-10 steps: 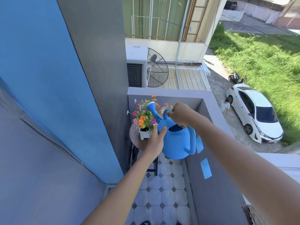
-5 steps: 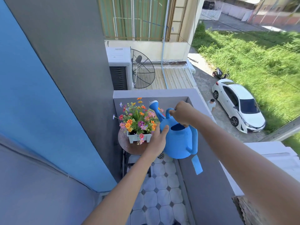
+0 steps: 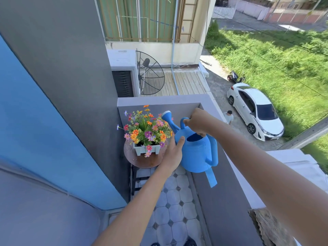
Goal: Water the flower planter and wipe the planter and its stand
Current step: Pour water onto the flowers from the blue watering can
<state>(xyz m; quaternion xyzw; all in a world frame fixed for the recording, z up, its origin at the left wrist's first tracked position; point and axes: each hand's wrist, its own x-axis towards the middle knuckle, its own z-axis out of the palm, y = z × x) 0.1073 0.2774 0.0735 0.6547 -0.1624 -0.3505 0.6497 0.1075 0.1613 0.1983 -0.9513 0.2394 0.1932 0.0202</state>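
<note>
A white planter [image 3: 145, 149] full of orange, pink and purple flowers [image 3: 146, 128] stands on a round brown stand [image 3: 142, 161] in the balcony corner. A blue watering can [image 3: 196, 151] hangs in the air just right of the flowers, its spout rose [image 3: 166, 115] raised beside the blooms. My right hand [image 3: 197, 122] grips the can's top handle. My left hand [image 3: 173, 153] presses flat against the can's left side, fingers spread. No water is visible at the spout.
A grey parapet wall [image 3: 223, 189] runs along the right, a grey and blue wall [image 3: 53, 103] on the left. The tiled floor [image 3: 174, 206] between them is narrow. A worn mat or cloth [image 3: 269, 226] lies on the parapet at the lower right. Street, car and a person lie far below.
The can and both hands have stayed near the flowers; the spout has lifted slightly and sits right of the blooms. My view has shifted, bringing the planter and stand more into sight.
</note>
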